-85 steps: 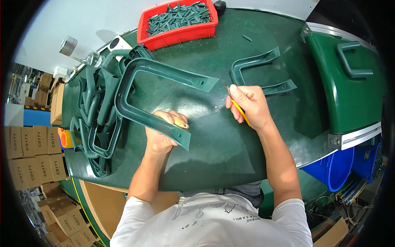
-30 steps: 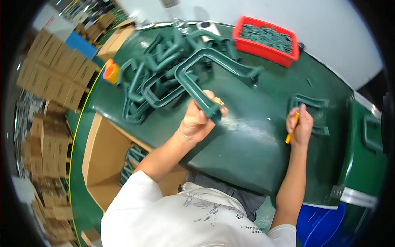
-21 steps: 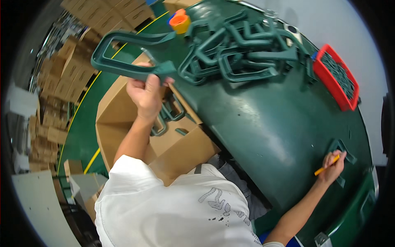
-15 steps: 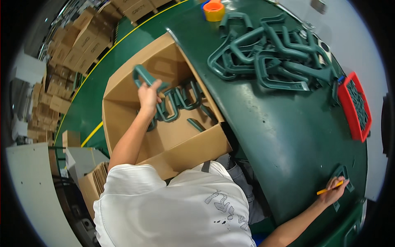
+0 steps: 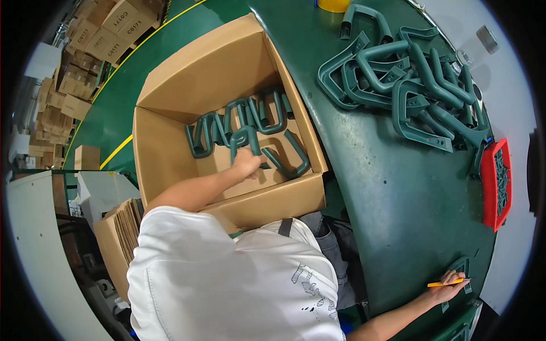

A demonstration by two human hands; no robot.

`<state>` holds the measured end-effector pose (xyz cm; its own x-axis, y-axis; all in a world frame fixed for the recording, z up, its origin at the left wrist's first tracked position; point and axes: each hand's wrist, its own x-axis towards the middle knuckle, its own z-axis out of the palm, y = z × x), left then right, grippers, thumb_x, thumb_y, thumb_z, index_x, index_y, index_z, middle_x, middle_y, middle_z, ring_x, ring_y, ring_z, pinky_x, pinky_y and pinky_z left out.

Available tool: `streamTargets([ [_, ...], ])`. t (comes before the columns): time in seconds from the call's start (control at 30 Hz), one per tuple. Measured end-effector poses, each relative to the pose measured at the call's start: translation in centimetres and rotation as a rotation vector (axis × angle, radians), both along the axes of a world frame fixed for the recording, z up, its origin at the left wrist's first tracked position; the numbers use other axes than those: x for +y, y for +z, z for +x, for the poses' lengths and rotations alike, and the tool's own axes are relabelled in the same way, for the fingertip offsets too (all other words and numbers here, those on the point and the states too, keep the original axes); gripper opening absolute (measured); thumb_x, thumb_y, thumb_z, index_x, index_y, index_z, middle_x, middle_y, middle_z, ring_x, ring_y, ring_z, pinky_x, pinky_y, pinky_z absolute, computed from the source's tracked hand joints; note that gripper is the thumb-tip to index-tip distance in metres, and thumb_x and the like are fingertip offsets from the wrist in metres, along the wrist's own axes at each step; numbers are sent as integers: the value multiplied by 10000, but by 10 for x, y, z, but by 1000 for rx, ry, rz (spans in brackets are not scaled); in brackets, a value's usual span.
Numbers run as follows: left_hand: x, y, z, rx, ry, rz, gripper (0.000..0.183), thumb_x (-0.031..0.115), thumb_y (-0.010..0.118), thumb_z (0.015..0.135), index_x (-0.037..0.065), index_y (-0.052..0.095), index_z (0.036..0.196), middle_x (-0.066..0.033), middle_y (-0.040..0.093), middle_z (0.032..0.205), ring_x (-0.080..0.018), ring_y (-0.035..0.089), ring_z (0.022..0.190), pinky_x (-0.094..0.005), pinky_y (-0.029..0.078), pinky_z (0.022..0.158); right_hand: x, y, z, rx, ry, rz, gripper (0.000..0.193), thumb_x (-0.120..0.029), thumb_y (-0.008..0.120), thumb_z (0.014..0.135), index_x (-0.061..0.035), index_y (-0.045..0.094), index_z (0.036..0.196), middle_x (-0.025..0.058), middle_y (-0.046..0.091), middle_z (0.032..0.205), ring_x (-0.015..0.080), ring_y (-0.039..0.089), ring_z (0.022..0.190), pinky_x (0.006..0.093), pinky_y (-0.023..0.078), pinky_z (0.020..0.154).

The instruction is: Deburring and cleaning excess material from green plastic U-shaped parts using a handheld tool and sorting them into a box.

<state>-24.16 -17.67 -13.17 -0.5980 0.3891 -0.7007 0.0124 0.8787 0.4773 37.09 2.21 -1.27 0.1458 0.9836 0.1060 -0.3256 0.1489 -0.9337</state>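
Note:
My left hand (image 5: 248,163) is down inside an open cardboard box (image 5: 170,133), closed around a green U-shaped plastic handle (image 5: 243,138). Several more green handles (image 5: 278,113) lie on the box bottom, most of them beyond that hand. Far to the right, my right hand (image 5: 448,287) grips a slim yellow-handled tool (image 5: 438,283) with a thin pointed tip; its exact kind I cannot make out. Beneath that hand, on the green tabletop (image 5: 392,221), lies another green handle (image 5: 459,265), partly covered by the fingers.
A tangled pile of green handles (image 5: 404,85) fills the table's far end. Close by stands a red bin (image 5: 492,187) of small dark green parts. A yellow container (image 5: 334,4) is cut off at the top. Flattened cardboard (image 5: 116,233) stands at my left; stacked cartons (image 5: 102,42) lie beyond.
My left hand has lowered its handle from above the box toward the bottom. My right hand stays by the handle on the table with the yellow tool. The whole view has shifted.

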Motion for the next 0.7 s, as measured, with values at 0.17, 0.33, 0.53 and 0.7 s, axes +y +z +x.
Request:
streamTargets([
  [0.17,50,-43,29,-200,289,19,354,266,612,833,-88,602,825,-192,635,645,-240,619,493,-328,496,409,0,4,-8,8,-10,7,446,-399,324,994,-62,576,846,-14,350,483,72,283,387,197,221,377],
  [0.33,68,-73,42,-256,215,-50,474,366,566,873,-104,592,932,-232,646,741,-282,661,608,-369,546,470,-2,4,-12,-3,-19,11,451,-397,320,996,-60,575,838,-14,357,470,73,287,378,192,221,373],
  [0.53,34,-98,-4,212,-85,-92,551,432,536,870,-116,600,888,-236,646,755,-322,662,632,-400,558,543,-3,3,-12,-2,-37,-6,448,-407,332,991,-57,573,851,-3,361,466,80,300,369,193,221,351],
  [0.7,20,-79,-16,29,227,-165,493,379,576,865,-114,602,869,-217,634,706,-303,664,596,-362,565,519,-3,3,-12,-21,-36,-10,435,-399,331,994,-56,564,861,2,363,477,82,298,370,195,221,354],
])
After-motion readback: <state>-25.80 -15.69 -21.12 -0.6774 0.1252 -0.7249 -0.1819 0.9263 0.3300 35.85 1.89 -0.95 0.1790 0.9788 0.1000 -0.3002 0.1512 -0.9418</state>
